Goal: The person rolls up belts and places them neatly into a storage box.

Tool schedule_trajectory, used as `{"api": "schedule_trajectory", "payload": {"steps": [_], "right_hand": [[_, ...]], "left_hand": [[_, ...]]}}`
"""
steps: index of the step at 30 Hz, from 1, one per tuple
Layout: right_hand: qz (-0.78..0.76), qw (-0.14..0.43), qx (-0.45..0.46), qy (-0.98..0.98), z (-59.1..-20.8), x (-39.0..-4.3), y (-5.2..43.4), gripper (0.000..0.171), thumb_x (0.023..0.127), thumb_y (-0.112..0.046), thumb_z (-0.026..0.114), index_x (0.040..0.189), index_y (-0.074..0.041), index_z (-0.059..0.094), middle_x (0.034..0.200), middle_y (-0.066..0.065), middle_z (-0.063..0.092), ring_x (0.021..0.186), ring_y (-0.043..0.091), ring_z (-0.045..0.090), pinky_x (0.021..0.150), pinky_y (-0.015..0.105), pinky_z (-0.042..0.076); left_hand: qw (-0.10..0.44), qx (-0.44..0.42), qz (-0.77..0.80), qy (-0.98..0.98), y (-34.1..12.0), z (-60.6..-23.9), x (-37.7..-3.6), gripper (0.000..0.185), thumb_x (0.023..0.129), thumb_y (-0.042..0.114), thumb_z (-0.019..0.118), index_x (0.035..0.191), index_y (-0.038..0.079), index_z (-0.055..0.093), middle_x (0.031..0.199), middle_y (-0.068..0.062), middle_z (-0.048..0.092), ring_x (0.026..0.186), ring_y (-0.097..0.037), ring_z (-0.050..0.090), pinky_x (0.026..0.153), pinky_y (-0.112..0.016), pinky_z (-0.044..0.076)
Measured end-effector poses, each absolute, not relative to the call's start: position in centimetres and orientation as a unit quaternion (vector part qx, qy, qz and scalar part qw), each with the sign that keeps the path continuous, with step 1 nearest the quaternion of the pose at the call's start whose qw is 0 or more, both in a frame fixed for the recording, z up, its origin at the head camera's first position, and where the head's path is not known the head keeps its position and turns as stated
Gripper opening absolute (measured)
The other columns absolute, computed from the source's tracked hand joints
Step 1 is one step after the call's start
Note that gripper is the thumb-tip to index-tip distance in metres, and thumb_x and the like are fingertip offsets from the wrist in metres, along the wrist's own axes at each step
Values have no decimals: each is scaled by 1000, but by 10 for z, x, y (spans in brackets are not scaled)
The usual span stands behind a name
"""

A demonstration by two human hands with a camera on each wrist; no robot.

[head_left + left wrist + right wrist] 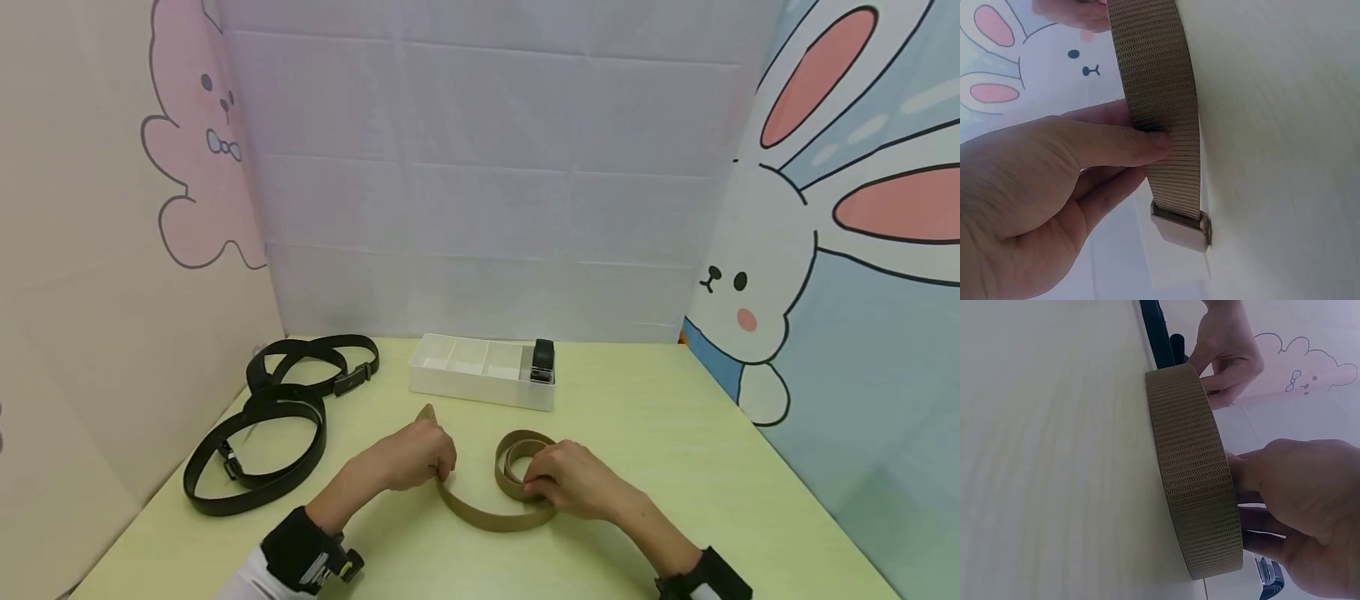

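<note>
My left hand (415,454) is pinching the tan belt (1157,69) by its buckle (1179,230), strap (495,521) bowing toward the tabletop's (645,408) near edge, rightward into the coil (504,467) my right hand (577,482) is gripping.

From 7 o'clock in the head view, my left forearm (347,498) slants towards 2 o'clock, ending in my left grip (411,457), which is pinching: the thumb (1119,145) points to 3 o'clock in the left wrist view, bent fingers opposite it. My right forearm (656,537) runs towards 10 o'clock; my right grip (573,479) is curled in a hold, well apart from the left.
</note>
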State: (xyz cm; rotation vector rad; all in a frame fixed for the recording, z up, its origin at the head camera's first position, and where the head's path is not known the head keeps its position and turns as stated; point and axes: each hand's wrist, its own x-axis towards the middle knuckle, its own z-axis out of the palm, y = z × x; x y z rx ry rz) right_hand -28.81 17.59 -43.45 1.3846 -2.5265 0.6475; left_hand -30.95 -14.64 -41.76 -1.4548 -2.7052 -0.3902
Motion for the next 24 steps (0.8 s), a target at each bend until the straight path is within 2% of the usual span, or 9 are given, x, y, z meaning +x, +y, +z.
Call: {"api": "schedule_trajectory", "payload": {"steps": [5,7,9,11,13,17,19,21,24], "right_hand": [[219,86,470,-851,-434,-289,176,5,96,-7,87,93,-11,87,90,-2,85,84,0,74,78,21,61],[219,87,468,-852,-434,-289,177,5,96,-7,88,93,-11,87,90,-2,85,84,0,74,78,21,61],[221,89,466,-852,-434,-290,177,5,96,-6,88,93,-11,87,89,-2,85,83,0,74,77,21,61],[223,90,465,-852,-435,-290,177,6,95,-6,88,92,-11,87,89,-2,85,83,0,74,78,21,61],[224,88,467,-851,-435,-290,177,5,96,-6,88,93,-10,87,89,-2,85,83,0,74,78,21,61],[226,88,471,-849,-436,-289,175,5,96,-7,87,92,-10,87,89,-2,84,83,-1,73,78,21,61],[225,88,469,-850,-436,-289,175,6,96,-7,87,92,-11,87,88,-3,84,83,-2,73,78,21,61],[224,87,468,-851,-435,-288,175,6,96,-7,87,92,-11,87,88,-3,84,82,-2,72,77,21,61],[224,84,463,-853,-435,-288,175,6,96,-6,88,92,-11,87,88,-3,84,82,-2,72,77,21,61]], "left_hand": [[78,-451,-167,-873,-148,-423,-313,25,89,-14,78,87,9,89,96,-1,87,93,-10,81,85,-23,62],[117,-405,-184,-888,-143,-424,-312,21,89,-7,79,83,12,87,88,2,83,81,-7,76,76,-24,59],[133,-333,-201,-912,-137,-424,-310,24,90,4,80,69,14,77,70,9,70,64,-3,59,61,-23,47],[121,-255,-216,-935,-132,-425,-306,38,91,16,84,59,17,65,61,11,55,57,-2,44,53,-22,35],[98,-200,-221,-949,-128,-426,-302,48,89,21,88,54,17,55,64,10,50,56,-5,38,51,-24,30],[71,-169,-228,-956,-125,-430,-295,42,85,10,91,57,15,60,86,1,64,65,-11,51,53,-26,38],[76,-174,-236,-953,-124,-431,-295,40,85,5,87,56,14,60,87,1,65,64,-11,50,53,-25,38],[83,-175,-250,-949,-123,-432,-297,47,90,11,87,53,15,59,74,6,62,56,-7,44,50,-23,33],[86,-168,-262,-947,-118,-432,-302,63,94,30,90,46,17,51,54,14,41,50,-3,30,48,-23,25]]}}
